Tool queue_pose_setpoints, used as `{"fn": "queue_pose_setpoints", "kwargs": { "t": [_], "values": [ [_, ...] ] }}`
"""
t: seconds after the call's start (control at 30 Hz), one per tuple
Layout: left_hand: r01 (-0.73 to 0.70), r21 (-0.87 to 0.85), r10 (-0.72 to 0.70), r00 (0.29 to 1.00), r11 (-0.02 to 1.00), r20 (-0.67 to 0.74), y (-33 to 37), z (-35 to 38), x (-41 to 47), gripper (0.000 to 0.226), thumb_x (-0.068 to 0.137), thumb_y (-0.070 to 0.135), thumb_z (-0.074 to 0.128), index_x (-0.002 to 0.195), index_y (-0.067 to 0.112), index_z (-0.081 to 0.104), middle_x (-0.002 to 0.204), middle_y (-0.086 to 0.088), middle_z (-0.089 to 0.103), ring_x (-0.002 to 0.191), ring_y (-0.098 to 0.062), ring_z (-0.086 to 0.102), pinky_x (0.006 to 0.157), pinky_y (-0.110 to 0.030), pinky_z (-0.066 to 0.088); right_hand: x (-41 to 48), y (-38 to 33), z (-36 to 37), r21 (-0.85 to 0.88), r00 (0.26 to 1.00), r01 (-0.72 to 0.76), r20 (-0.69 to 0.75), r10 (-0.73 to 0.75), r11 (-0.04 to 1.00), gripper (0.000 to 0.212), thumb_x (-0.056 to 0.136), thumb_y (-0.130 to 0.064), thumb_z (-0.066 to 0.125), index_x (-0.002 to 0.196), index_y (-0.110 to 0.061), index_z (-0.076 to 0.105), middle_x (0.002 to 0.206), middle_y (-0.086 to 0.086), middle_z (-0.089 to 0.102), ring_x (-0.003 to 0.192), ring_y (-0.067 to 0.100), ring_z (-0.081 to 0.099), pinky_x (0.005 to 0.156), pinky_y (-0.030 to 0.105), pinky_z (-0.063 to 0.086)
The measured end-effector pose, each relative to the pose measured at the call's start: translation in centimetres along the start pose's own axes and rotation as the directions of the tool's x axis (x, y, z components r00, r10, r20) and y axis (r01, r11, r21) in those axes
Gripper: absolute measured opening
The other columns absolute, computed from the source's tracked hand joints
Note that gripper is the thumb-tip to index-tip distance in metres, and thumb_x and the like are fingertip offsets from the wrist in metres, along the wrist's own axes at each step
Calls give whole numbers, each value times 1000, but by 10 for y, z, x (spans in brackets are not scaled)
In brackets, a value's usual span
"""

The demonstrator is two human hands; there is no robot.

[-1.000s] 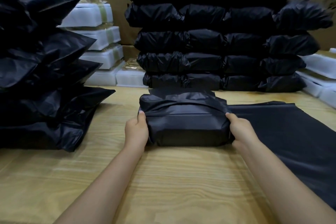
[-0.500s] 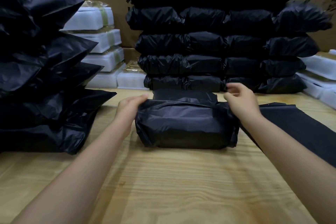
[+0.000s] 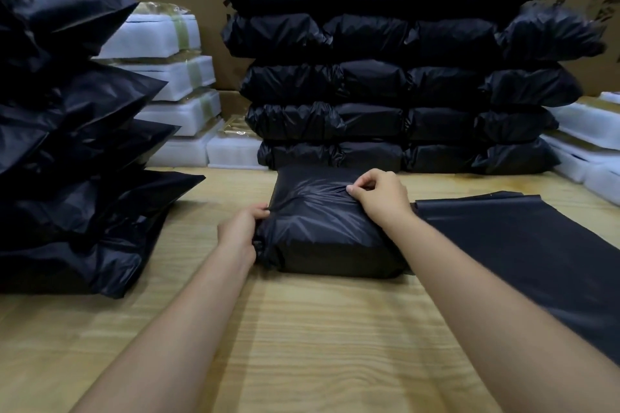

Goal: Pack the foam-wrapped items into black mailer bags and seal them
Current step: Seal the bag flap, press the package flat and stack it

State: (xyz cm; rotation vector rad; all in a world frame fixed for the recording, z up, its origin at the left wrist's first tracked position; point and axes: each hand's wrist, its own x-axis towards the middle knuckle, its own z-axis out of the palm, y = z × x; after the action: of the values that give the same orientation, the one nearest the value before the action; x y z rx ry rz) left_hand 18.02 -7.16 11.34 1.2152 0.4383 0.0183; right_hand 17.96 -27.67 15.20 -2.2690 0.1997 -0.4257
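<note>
**Both hands pinch the filled bag's film**

Left hand (image 3: 239, 232) grips bunched plastic at the near-left corner of the mailer bag (image 3: 330, 238). The right hand (image 3: 380, 198) pinches the folded flap on top. The bag lies mid-table (image 3: 302, 339), just near of the far stack of sealed parcels (image 3: 385, 87). Sealing seems to be in hand. Next, the flap needs pulling taut and pressing flat. Whether any adhesive is exposed is unclear.

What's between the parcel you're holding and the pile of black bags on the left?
Only bare wooden table separates the parcel from the left pile, apart from the left hand gripping the parcel's end; head view.
</note>
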Motion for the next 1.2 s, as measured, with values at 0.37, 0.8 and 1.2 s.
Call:
{"fn": "queue_pose_setpoints", "kwargs": {
  "t": [0.37, 0.8, 1.2],
  "values": [
    [-521, 764, 728, 678, 380, 100, 30, 12, -22, 59, 92, 24, 57, 146, 19, 33, 155, -10, 23, 139, -30, 30, 112, -42, 27, -15, 1, 1, -410, 967, 252, 151, -208, 877, 57, 93, -60, 34, 146, -42, 22, 160, -5, 2, 145, 25, -7, 110, 61, -5],
    [-416, 715, 346, 903, 561, 254, -12, 35, -30, 55, 89, 61, 44, 141, 45, 35, 150, 3, 38, 133, -26, 39, 107, -37, 31, -32, 31, 8, 471, 967, -126, 253, 3, 873, 57, 91, -45, 54, 143, -43, 31, 158, -9, 11, 145, 17, 10, 116, 40, 13],
    [-380, 756, 220, 925, 533, 310, 3, 1, -39, 69, 78, 75, 45, 135, 38, 48, 134, 5, 56, 123, -22, 49, 105, -39, 36, -70, 33, -22, -52, 952, -144, 266, 152, 988, 80, 82, -77, 28, 127, -17, 57, 131, 8, 57, 119, 27, 52, 99, 36, 39]
  ]
}}
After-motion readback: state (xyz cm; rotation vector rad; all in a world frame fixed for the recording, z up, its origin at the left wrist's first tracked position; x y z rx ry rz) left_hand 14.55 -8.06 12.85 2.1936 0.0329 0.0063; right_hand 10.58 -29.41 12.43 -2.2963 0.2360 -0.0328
